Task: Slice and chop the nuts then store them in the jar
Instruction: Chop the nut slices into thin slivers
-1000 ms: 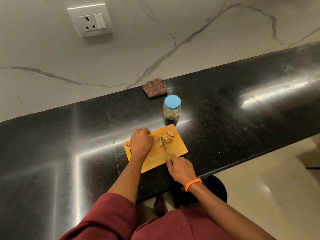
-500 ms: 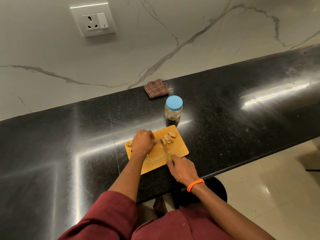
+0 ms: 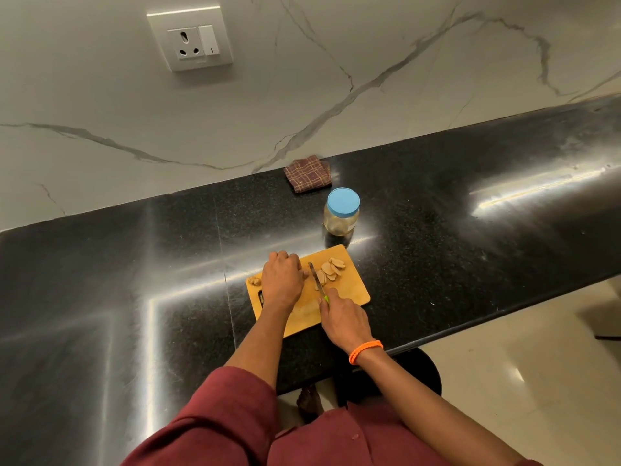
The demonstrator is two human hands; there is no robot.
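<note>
1. Head view, slicing step. The nut being cut [image 3: 305, 274] lies on the wooden cutting board [image 3: 349, 292], just right of the left hand [image 3: 281, 280] and left of the knife [image 3: 316, 279]; most of it is hidden by the curled fingers, so its long axis cannot be told.
2. Cut slices [image 3: 331, 269] lie fanned toward the board's far right corner; the flat ovals overlap, and the row runs from near-left to far-right. One uncut nut [image 3: 255, 281] sits at the board's left edge.
3. Left hand: fingers curled down over the nut, pressing it to the board, knuckles toward the blade.
4. Right hand [image 3: 342, 319]: wrapped around the knife's green handle, forefinger extended toward the blade. The blade points away from the person, tilted slightly left; its long axis runs near to far across the board.
5. Technique, as a judgement: keep the fingertips tucked behind the knuckles, bring the blade straight down just beside them, and feed the nut rightward in small, even steps; a round nut may roll, so firm downward pressure matters.
6. Beyond the board's far edge the jar [image 3: 341, 220] stands upright on the black counter [image 3: 470, 250], its blue lid [image 3: 343, 201] still on; a checked cloth [image 3: 307, 173] lies behind it against the wall.
</note>
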